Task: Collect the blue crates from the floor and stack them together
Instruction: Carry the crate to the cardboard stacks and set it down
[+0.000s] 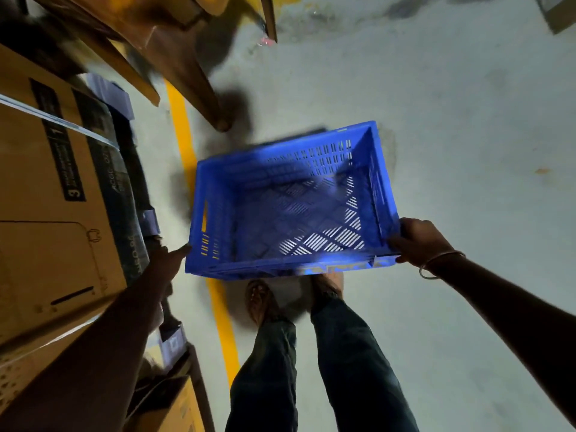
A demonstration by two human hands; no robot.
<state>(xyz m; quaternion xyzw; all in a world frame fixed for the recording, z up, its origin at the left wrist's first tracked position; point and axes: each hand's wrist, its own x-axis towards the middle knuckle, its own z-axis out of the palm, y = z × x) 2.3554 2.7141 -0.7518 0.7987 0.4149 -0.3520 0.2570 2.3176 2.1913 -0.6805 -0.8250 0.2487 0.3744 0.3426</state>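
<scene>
A single blue crate (290,201) is seen at the centre of the frame, empty, carried above the grey floor (452,120) and slightly tilted, with its open top turned toward the camera. It is judged to be stiff moulded plastic, light for its bulk because the walls and base are slotted, and unlikely to flex or break; the smooth rim may slip, so the handle slot in each short wall or the rim corners are thought the best places for a hold. The right hand (419,243), at the lower right corner of the crate, is closed round the rim there, fingers curled over the edge. The left hand (168,263), at the lower left corner, is dark and blurred; its fingertips are seen against the crate's outer wall, but whether they are curled in a grip or merely pressed flat cannot be told. Cardboard boxes (46,182) are stacked along the left of the frame, and a yellow line (184,135) runs down the floor beside them. No other crate is in view
</scene>
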